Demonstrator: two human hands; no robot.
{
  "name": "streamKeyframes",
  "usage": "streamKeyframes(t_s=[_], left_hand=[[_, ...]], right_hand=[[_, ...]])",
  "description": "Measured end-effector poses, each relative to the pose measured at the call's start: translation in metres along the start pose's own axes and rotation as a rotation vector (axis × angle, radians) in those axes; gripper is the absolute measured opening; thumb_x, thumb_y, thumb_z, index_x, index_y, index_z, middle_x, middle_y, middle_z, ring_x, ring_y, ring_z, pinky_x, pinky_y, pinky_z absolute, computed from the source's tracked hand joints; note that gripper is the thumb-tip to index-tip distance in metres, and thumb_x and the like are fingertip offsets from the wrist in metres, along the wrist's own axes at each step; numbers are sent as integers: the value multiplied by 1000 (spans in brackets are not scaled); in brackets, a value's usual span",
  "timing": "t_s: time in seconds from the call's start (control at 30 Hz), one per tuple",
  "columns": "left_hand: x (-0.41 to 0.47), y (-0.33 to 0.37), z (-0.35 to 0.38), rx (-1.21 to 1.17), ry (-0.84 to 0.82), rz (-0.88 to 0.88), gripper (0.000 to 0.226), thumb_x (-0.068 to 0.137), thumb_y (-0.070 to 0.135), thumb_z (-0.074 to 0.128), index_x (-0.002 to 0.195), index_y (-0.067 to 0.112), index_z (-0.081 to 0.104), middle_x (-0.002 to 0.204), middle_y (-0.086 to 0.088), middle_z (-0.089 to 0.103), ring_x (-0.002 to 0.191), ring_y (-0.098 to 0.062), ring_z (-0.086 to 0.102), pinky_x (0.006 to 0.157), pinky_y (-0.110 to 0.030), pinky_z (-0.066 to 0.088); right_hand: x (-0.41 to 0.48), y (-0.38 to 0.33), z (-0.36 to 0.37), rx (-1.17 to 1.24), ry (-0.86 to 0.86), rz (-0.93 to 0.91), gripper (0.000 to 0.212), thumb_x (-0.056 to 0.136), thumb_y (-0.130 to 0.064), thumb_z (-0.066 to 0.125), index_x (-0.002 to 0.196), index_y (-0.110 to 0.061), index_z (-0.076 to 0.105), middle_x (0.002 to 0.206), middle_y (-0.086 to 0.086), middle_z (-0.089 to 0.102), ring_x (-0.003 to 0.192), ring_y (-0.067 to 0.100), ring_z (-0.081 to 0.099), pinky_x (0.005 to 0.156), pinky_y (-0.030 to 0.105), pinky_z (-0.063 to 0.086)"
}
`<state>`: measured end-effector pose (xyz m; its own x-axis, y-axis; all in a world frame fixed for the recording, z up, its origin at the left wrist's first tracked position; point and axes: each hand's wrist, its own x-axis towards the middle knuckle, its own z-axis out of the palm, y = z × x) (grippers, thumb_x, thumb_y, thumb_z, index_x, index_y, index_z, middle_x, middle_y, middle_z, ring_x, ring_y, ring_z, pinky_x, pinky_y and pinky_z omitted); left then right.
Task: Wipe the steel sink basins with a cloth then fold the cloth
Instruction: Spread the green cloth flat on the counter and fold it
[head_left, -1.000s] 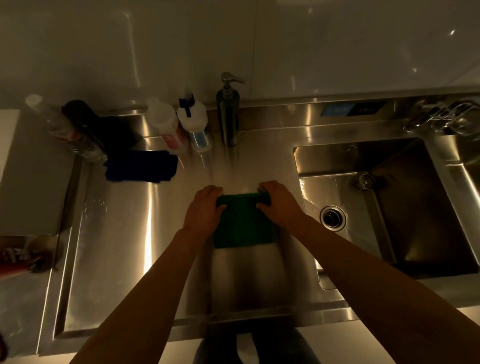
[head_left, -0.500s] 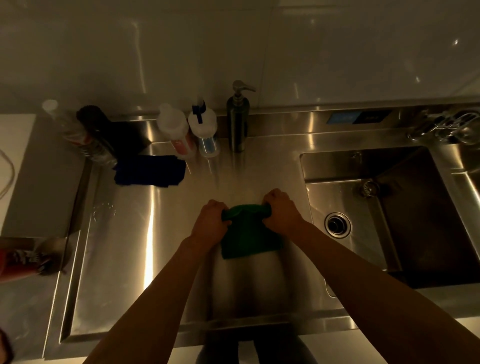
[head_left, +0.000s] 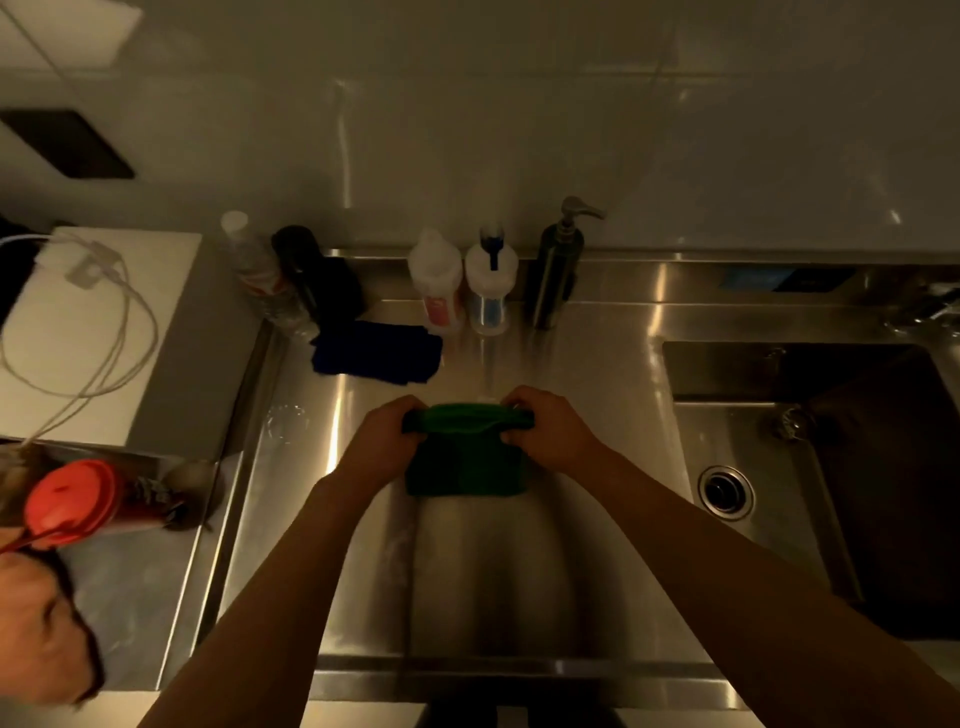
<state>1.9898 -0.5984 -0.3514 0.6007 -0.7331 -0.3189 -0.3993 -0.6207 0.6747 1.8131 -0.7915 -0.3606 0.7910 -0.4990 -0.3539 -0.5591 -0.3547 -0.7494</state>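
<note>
— Grip? Both closed: left hand (head_left: 385, 441) and right hand (head_left: 551, 435) each pinch a far corner of the green cloth (head_left: 466, 457).
— And the cloth lies where?
— Lifted edge, rest flat on the steel worktop (head_left: 488, 571), left of the sink basin (head_left: 810, 467).

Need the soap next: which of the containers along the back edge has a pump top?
The dark metal dispenser, rightmost in the row along the back edge. It has a spout-shaped pump head; the two white bottles to its left have none.
</note>
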Motion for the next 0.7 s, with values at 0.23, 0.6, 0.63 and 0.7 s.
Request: streamKeyframes(t_s=[0.23, 0.6, 0.63, 0.7], left_hand=[[31, -40, -83, 41, 142, -76, 35, 89, -4, 63, 122, 7, 69, 114, -21, 70, 107, -37, 66, 93, -43, 53], [98, -60, -118, -88, 432, -49, 32, 97, 6, 61, 128, 6, 64, 126, -18, 66, 116, -34, 63, 101, -43, 51], [98, -60, -116, -89, 475, -39, 31, 97, 8, 62, 128, 6, 63, 127, -18, 64, 116, -34, 62, 101, -44, 51], [92, -62, -111, -81, 530, -10, 28, 98, 10, 60, 126, 8, 63, 127, -17, 60, 114, -33, 61, 98, -40, 50]], right_hand=[[64, -75, 49, 77, 29, -68, 26, 87, -13, 71, 111, -22, 64, 106, 1, 67, 93, 14, 64, 79, 27, 55], [147, -124, 71, 0, 331, -139, 27, 99, -16, 56, 125, -9, 55, 123, 13, 60, 112, 28, 58, 95, 45, 51], [146, -126, 74, -4, 354, -150, 30, 100, -16, 55, 130, -8, 53, 129, 13, 57, 118, 28, 56, 102, 43, 49], [139, -127, 83, -44, 385, -190, 38, 101, -13, 52, 137, -6, 48, 141, 13, 48, 129, 26, 47, 113, 30, 38]])
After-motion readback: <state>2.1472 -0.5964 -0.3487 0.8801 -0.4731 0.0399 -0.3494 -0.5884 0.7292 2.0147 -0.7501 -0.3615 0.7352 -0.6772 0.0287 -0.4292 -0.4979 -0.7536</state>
